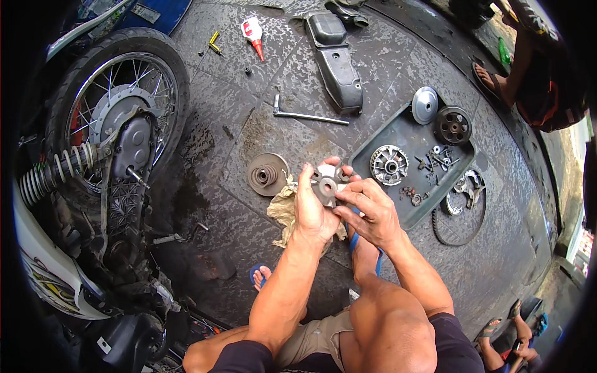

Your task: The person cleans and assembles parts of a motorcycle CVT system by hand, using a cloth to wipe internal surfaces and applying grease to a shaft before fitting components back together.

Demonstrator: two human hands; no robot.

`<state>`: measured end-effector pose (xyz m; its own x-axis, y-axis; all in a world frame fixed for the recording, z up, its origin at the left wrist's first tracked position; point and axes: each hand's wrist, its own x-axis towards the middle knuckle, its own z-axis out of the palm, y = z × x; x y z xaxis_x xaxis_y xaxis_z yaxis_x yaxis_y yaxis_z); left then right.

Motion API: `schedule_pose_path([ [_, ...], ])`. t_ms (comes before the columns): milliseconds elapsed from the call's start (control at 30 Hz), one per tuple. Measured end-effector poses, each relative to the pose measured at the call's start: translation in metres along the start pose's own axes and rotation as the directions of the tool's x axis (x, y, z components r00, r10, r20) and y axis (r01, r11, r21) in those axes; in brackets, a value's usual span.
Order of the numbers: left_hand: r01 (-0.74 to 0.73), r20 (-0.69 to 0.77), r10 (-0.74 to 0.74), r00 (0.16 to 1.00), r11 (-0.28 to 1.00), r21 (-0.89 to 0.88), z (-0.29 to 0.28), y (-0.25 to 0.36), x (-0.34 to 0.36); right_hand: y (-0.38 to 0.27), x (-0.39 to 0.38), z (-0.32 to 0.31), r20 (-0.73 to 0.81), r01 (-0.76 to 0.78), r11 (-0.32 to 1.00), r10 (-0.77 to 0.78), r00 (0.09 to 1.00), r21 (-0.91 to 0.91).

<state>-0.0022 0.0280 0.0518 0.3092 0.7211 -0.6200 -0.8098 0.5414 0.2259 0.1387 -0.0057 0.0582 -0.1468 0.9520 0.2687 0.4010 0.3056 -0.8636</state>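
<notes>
My left hand (pixel 313 214) is wrapped from beneath around a grey lobed metal plate (pixel 327 186) with a round hole at its centre, like a scooter variator's ramp plate. The fingers and thumb of my right hand (pixel 373 210) pinch the right edge of the same plate. Both hands hold it above the floor. Under and beside my left hand lies a crumpled tan cloth (pixel 283 213), partly hidden. Just left of the hands, a dull metal pulley disc (pixel 267 174) rests on the floor with its ribbed centre upward.
Right of my hands, a grey tray (pixel 388 130) holds pulley parts, bolts and small pieces. A drive belt (pixel 460 244) lies beside it. Ahead are a socket wrench (pixel 311 117), a black cover (pixel 337 65) and a glue bottle (pixel 252 31). A motorbike wheel (pixel 118 105) stands left; people sit at right.
</notes>
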Motion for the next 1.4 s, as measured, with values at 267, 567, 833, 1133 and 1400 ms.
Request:
schedule_pose_path([
  [267, -0.153, 0.13, 0.145, 0.981, 0.987, 0.051, 0.013, -0.005, -0.009, 0.0, -0.002, -0.001, -0.054, 0.089, 0.991, -0.095, 0.994, -0.1],
  [567, -0.163, 0.068, 0.153, 0.986, 0.784, 0.599, -0.004, -0.013, -0.017, 0.011, -0.009, -0.006, -0.018, -0.604, 0.443, 0.816, 0.578, 0.662],
  [833, -0.105, 0.104, 0.063, 0.993, 0.878, 0.467, -0.009, -0.023, -0.008, 0.01, -0.032, -0.014, -0.125, -0.66, 0.549, 0.808, 0.575, 0.514],
  [1133, -0.073, 0.044, 0.059, 0.997, 0.778, 0.624, -0.057, -0.077, -0.009, 0.008, -0.074, -0.003, -0.185, -0.413, 0.881, 0.377, 0.907, -0.229],
  [1400, -0.068, 0.094, 0.008, 0.996, 0.75, 0.658, -0.06, -0.102, 0.005, 0.022, -0.082, -0.019, -0.218, -0.442, 0.838, 0.388, 0.895, -0.321],
])
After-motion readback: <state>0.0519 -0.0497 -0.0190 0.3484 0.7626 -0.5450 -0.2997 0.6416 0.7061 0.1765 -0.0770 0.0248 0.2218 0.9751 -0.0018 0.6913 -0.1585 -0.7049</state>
